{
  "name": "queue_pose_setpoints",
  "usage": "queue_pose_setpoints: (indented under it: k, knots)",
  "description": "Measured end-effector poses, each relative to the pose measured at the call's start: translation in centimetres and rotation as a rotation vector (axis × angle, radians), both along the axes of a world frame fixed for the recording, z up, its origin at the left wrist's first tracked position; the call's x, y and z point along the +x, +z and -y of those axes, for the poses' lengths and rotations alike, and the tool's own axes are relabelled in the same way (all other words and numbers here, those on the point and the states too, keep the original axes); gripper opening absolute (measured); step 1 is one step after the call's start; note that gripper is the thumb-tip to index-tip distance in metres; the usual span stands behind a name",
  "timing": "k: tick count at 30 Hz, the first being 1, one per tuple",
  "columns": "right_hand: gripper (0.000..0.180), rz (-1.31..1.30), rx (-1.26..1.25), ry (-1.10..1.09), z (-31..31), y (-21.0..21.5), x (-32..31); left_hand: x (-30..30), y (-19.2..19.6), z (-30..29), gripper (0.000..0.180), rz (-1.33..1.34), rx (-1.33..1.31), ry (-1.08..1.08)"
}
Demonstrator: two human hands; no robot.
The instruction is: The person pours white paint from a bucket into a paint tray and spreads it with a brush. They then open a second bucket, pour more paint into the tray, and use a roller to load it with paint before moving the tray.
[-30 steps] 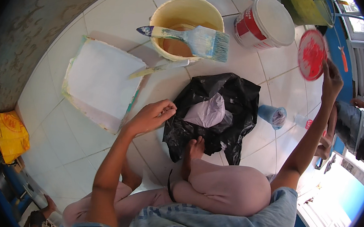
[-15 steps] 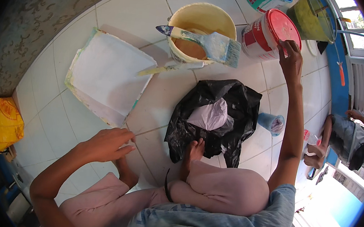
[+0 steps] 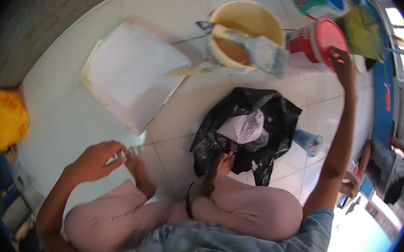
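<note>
At the far right, my right hand (image 3: 342, 63) reaches out and pinches the rim of a red lid (image 3: 332, 39) on a white and red paint bucket (image 3: 303, 49). My left hand (image 3: 97, 161) hovers over the floor by my foot, its fingers loosely curved and apart, holding nothing. Between my hands a crumpled black plastic bag (image 3: 280, 114) lies spread on the tiles, with a pale lilac bag (image 3: 244, 128) on it. Behind it, a wide paintbrush (image 3: 261, 52) rests across a cream bucket (image 3: 248, 9) holding tan contents.
A white tray (image 3: 130, 67) with paint-stained edges lies at the left, a paint-smeared stick (image 3: 187, 71) over its corner. A blue cup (image 3: 308, 142) lies beside the black bag. A yellow bag (image 3: 9, 118) stands far left. Another person (image 3: 386, 166) sits at the right.
My view has shifted, moving the scene rightward in the picture. My left hand has drawn left, away from the tray. My right hand remains at the red lid.
</note>
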State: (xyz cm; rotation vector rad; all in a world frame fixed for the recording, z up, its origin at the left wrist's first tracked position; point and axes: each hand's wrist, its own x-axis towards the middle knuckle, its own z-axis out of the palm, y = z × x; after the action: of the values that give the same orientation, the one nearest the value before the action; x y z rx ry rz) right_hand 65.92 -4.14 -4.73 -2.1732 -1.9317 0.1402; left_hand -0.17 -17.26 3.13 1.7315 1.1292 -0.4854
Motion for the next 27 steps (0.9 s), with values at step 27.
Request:
queue_pose_setpoints:
  k: [27]
  knots:
    - [0.052,-1.637,-0.686,-0.27,7.2,-6.3,-34.3,-4.0,-21.3,11.8,0.036,0.533,-0.608,0.531]
